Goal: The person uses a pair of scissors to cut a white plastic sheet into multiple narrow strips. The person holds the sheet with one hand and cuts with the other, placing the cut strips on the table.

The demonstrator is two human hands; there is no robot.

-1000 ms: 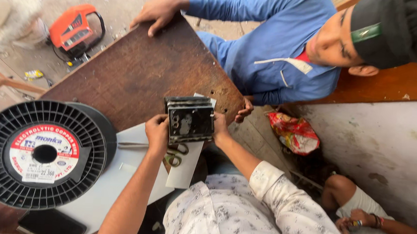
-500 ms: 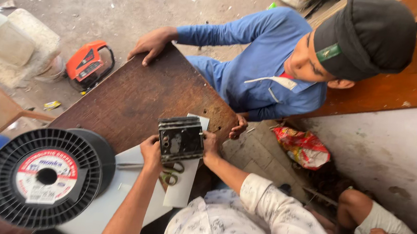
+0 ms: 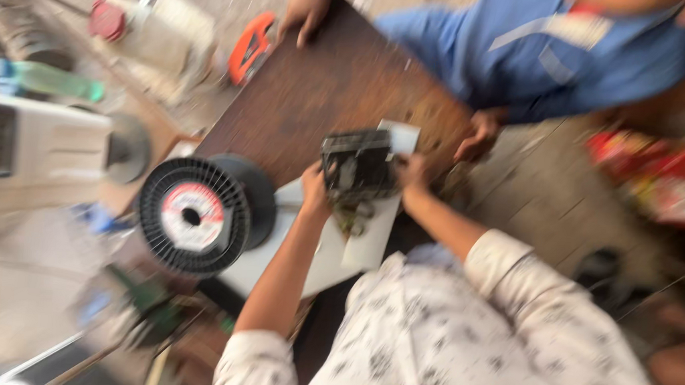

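Since a second ago my view has swung left and gone blurry, but my grip has not shifted: my left hand [image 3: 314, 192] and right hand [image 3: 412, 173] still clasp the dark, boxy metal block [image 3: 358, 165] from either side, fingers wrapped on its edges. It sits between them over the near end of the brown wooden board [image 3: 317, 94], above a white paper sheet [image 3: 371, 239], so the work stays on the block. Something like scissors lies beneath it, though the blur leaves me unsure.

Left of my hands stands a black plastic wire spool [image 3: 192, 216] with a round red-and-white label. Newly in view at far left are a green bottle [image 3: 49, 79] and a white container with a red cap [image 3: 157, 27]. A red printed packet [image 3: 657, 178] lies on the floor at right. Another person's hand [image 3: 307, 5] rests on the board's far edge.
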